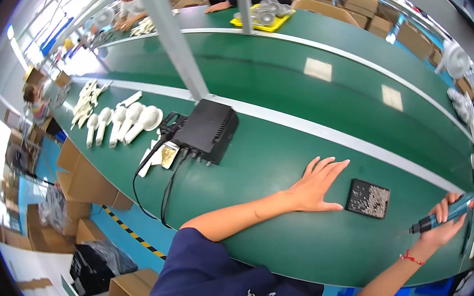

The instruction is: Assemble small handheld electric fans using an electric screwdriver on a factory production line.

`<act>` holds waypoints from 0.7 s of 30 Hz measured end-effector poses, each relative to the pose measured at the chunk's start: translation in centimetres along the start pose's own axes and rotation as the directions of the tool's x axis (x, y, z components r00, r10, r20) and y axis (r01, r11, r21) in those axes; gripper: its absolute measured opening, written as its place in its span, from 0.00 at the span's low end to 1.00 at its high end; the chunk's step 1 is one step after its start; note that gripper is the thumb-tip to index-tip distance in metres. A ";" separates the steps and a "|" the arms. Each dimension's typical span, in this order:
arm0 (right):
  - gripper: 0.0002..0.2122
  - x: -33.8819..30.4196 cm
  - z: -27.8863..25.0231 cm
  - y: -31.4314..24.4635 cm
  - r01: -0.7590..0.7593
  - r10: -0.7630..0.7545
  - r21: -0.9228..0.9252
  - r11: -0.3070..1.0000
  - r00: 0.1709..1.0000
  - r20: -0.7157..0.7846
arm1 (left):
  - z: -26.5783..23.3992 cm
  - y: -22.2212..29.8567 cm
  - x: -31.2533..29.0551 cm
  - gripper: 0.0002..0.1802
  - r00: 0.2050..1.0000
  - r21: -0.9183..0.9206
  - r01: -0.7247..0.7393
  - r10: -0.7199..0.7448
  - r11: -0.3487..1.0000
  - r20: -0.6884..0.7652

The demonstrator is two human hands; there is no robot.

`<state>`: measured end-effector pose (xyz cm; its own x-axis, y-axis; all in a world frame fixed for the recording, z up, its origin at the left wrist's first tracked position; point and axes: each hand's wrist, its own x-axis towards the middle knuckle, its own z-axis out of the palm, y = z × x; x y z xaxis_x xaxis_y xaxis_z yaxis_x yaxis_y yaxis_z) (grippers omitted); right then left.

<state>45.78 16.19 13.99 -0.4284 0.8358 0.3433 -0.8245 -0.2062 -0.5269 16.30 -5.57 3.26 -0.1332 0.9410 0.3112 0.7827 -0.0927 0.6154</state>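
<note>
My left hand (316, 189) is stretched out over the green workbench (292, 245), fingers spread and thumb apart, holding nothing. Just right of it lies a small black tray (353, 201) with many tiny screws (377, 202), mostly in its right part. At the far right my right hand (443, 229) is closed around a teal and black electric screwdriver (447, 214). The tool's tip points left, above the bench and apart from the tray. A red bracelet circles my right wrist.
A black power box (204, 129) with cables stands left of centre. White shower heads (142, 125) and white parts (88, 99) lie further left. A metal post (173, 45) rises behind the box. Cardboard boxes (89, 179) stand on the left floor. Other people work across the bench.
</note>
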 end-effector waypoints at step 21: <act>0.12 -2.1 -15.8 4.0 -0.313 0.404 0.399 0.862 0.899 -0.169 | -1.7 -4.0 -2.2 0.27 0.946 -0.537 0.133 -0.267 0.833 -0.181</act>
<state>49.18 21.64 -1.11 -0.6558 0.7540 -0.0361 -0.7243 -0.6420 -0.2514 12.44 -7.79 1.41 -0.4454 0.8564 0.2610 0.3080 -0.1272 0.9428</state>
